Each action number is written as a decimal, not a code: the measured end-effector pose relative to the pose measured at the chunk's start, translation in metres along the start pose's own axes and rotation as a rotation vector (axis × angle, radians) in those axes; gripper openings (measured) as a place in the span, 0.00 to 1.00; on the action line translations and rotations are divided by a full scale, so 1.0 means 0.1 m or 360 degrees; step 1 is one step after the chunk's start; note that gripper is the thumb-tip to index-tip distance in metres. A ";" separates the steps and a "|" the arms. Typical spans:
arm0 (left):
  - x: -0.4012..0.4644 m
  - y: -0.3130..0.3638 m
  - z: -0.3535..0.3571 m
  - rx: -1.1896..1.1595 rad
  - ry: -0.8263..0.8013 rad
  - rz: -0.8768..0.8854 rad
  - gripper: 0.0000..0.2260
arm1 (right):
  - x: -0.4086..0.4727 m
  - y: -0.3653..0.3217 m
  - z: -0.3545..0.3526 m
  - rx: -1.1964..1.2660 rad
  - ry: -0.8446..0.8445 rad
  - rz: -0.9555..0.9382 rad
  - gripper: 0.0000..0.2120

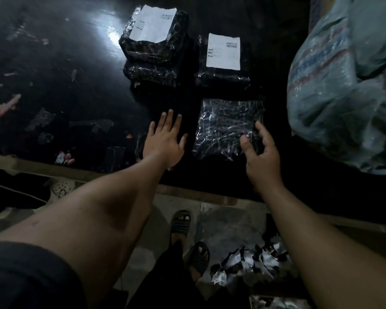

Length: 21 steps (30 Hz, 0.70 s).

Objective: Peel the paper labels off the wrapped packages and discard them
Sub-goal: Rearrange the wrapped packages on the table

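A dark glossy tabletop [60,63] carries two white-labelled black wrapped packages [223,61] beyond the unlabelled black plastic-wrapped package [223,128] under the right hand's [262,157] loosely spread fingers, the left hand [165,139] flat, open, just beside it.

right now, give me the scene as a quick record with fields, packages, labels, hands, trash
surface: dark table
labelled packages: two, far stacked package with white label; right package with white label
unlabelled package: near package, no label showing on top
left hand: open, flat on the table beside the near package
right hand: open, fingers at the near package's right corner, not gripping
discarded scraps: crumpled pile on the floor near the feet
other: large pale sack at right
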State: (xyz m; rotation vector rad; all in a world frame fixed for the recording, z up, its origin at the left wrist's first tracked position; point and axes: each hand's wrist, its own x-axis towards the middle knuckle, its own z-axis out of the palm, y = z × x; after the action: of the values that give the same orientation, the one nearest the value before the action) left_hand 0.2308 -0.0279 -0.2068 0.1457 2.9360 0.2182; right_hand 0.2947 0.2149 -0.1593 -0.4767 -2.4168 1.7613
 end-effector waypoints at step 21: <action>0.15 0.03 -0.34 -0.0023 -0.0334 0.0023 0.29 | 0.44 -0.42 -0.34 -0.1358 -0.0536 -0.0021 0.23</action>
State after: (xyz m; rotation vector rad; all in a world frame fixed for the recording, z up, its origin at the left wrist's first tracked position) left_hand 0.2098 -0.0279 -0.1758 0.1768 2.7253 0.2121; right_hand 0.2543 0.2483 -0.1127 -0.2234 -3.3308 0.7525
